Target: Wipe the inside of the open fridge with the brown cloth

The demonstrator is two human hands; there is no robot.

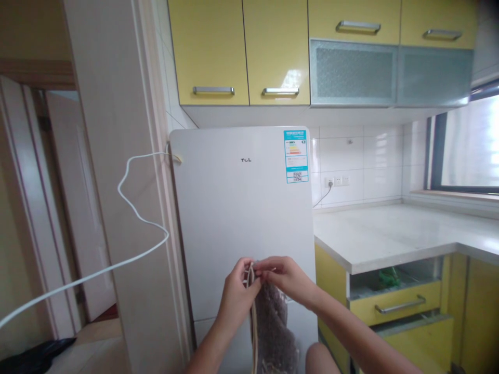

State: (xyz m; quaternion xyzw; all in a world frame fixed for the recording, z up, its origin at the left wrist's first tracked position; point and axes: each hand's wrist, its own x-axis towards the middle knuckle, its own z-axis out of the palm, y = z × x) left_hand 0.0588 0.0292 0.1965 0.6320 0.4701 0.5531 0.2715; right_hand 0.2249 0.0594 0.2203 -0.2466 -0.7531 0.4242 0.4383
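One fuzzy grey-brown cloth (275, 327) hangs before a white fridge (234, 218), pale strip (254, 337) along its left edge. Left hand (237, 291): thumb and fingers pinched together on the strip's upper end. Right hand (287, 274): fingers bent, tips closed on the cloth's top, just beside. White counter (370, 226) to the right.

Cloth (273, 322) rough, matt; cabinet doors (276, 47) glossy; handles (213, 91) metal; refrigerator (234, 218) smooth
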